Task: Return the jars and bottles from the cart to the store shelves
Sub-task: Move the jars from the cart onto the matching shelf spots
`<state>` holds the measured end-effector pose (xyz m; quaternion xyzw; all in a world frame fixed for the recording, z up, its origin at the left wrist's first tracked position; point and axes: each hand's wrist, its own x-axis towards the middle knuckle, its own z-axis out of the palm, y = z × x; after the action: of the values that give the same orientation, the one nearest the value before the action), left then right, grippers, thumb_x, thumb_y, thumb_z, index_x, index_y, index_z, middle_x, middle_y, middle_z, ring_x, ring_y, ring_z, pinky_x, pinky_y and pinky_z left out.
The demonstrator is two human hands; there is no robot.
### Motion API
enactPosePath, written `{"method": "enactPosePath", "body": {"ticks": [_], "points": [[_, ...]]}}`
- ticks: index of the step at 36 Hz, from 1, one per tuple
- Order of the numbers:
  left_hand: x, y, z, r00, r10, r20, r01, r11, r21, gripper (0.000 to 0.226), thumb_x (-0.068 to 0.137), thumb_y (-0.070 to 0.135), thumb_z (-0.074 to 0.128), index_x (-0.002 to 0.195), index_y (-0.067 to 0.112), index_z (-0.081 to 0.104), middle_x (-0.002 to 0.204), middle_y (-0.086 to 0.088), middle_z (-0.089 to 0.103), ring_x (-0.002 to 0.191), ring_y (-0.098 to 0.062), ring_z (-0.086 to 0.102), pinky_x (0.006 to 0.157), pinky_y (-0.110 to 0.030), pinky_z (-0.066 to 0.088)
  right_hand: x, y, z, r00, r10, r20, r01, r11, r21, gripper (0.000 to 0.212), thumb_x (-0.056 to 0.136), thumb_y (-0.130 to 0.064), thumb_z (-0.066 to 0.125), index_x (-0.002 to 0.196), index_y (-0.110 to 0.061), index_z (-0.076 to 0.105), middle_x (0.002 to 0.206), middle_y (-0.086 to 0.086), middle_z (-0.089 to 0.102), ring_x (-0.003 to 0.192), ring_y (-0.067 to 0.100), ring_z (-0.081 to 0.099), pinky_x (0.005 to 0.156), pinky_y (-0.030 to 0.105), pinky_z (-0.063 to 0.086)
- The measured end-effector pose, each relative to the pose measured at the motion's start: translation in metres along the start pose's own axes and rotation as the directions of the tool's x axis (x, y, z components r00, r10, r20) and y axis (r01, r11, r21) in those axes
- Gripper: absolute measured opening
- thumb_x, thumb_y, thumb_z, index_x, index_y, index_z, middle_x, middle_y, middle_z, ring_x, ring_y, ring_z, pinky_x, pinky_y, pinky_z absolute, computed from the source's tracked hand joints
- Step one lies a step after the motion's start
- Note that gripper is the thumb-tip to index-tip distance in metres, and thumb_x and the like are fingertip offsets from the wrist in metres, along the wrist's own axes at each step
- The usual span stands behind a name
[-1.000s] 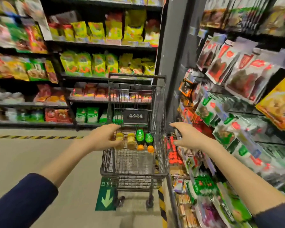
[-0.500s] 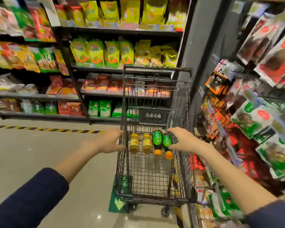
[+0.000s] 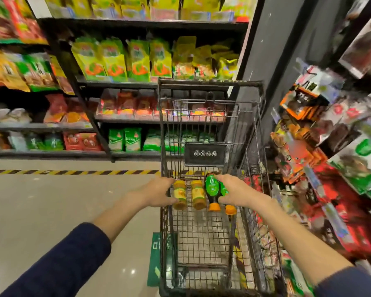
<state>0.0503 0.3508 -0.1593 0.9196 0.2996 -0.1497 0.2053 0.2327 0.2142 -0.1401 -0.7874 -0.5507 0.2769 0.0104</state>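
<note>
Lying in a row across the black wire shopping cart (image 3: 201, 243), centre frame, are four items. The left hand (image 3: 159, 192) wraps fingers and thumb round the leftmost yellow-labelled jar (image 3: 180, 195). A second yellow-labelled jar (image 3: 198, 196) lies just beside it, then a dark bottle with green label and orange cap (image 3: 211, 189). The right hand (image 3: 237, 192) curls round the rightmost matching bottle (image 3: 225, 189), largely covering it. Dark metal shelves (image 3: 159, 83) of bagged goods stand behind.

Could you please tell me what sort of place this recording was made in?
Most likely a supermarket aisle: a wire shopping cart holding jars and bottles, long shelves on both sides, and rows of bagged packets stacked on them.
</note>
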Motion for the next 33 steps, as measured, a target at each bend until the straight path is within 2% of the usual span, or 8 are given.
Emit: {"method": "enactPosePath", "body": {"ticks": [10,15,20,23,25,28,29,33], "points": [[0.066,-0.012,0.022,0.996,-0.042,0.081,0.056,0.981,-0.184,0.057,0.086,0.033,0.063,0.133,0.006,0.044,0.132,-0.014,0.055,0.121,-0.025,0.051,0.096,-0.029,0.040,0.062,0.032,0.006,0.997,-0.014,0.078,0.006,0.995,0.095,0.071,0.085,-0.018,0.063,0.144,-0.008,0.026,0.148,0.013,0.035,0.136,0.024,0.031,0.104,0.024,0.026],[0.119,-0.018,0.055,0.987,-0.107,0.123,0.138,0.948,-0.287,0.053,0.083,0.031,0.065,0.129,0.012,0.047,0.116,-0.012,0.063,0.109,-0.026,0.059,0.092,-0.036,0.048,0.102,0.062,0.015,0.990,0.006,0.143,-0.032,0.983,0.180,0.073,0.085,-0.017,0.063,0.146,-0.013,0.023,0.150,0.010,0.031,0.139,0.022,0.028,0.108,0.025,0.024],[0.179,-0.026,0.097,0.955,-0.242,0.170,0.287,0.900,-0.329,0.035,0.087,0.031,0.060,0.114,0.008,0.058,0.110,-0.011,0.065,0.103,-0.027,0.061,0.085,-0.030,0.049,0.148,0.096,0.033,0.982,0.008,0.187,-0.064,0.954,0.293,0.071,0.085,-0.021,0.067,0.144,-0.012,0.028,0.146,0.009,0.038,0.134,0.019,0.035,0.098,0.015,0.026],[0.208,-0.031,0.128,0.912,-0.316,0.261,0.387,0.875,-0.291,0.028,0.092,0.028,0.050,0.111,0.009,0.056,0.109,-0.011,0.062,0.097,-0.028,0.060,0.078,-0.029,0.046,0.179,0.118,0.058,0.976,0.027,0.217,-0.109,0.920,0.377,0.072,0.084,-0.018,0.068,0.144,-0.014,0.029,0.143,0.009,0.040,0.123,0.010,0.038,0.084,0.005,0.025],[0.224,-0.037,0.150,0.884,-0.392,0.255,0.452,0.856,-0.252,0.037,0.091,0.033,0.050,0.120,0.010,0.049,0.108,-0.009,0.058,0.094,-0.028,0.059,0.076,-0.029,0.046,0.197,0.128,0.078,0.967,0.044,0.252,-0.145,0.907,0.396,0.069,0.084,-0.015,0.068,0.143,-0.017,0.032,0.141,0.007,0.041,0.117,0.011,0.044,0.086,0.012,0.032],[0.243,-0.047,0.178,0.841,-0.472,0.266,0.533,0.808,-0.252,0.044,0.090,0.034,0.051,0.126,0.008,0.047,0.120,-0.012,0.057,0.106,-0.032,0.059,0.084,-0.035,0.048,0.216,0.144,0.107,0.949,0.056,0.312,-0.204,0.862,0.465,0.055,0.087,-0.016,0.062,0.135,-0.028,0.039,0.145,0.008,0.038,0.130,0.024,0.041,0.103,0.031,0.038],[0.249,-0.051,0.185,0.827,-0.490,0.276,0.554,0.793,-0.252,0.046,0.090,0.035,0.052,0.128,0.009,0.047,0.123,-0.013,0.056,0.109,-0.032,0.058,0.086,-0.036,0.048,0.220,0.151,0.117,0.947,0.062,0.316,-0.206,0.871,0.446,0.059,0.087,-0.017,0.063,0.138,-0.027,0.035,0.145,0.007,0.037,0.132,0.024,0.038,0.105,0.028,0.035],[0.269,-0.077,0.224,0.754,-0.591,0.287,0.657,0.679,-0.329,0.064,0.082,0.048,0.059,0.129,0.008,0.044,0.124,-0.011,0.055,0.108,-0.031,0.058,0.085,-0.035,0.048,0.225,0.171,0.142,0.951,0.046,0.306,-0.194,0.860,0.472,0.074,0.085,-0.032,0.065,0.143,-0.017,0.022,0.140,-0.003,0.032,0.136,0.014,0.028,0.090,-0.005,0.019]]}}
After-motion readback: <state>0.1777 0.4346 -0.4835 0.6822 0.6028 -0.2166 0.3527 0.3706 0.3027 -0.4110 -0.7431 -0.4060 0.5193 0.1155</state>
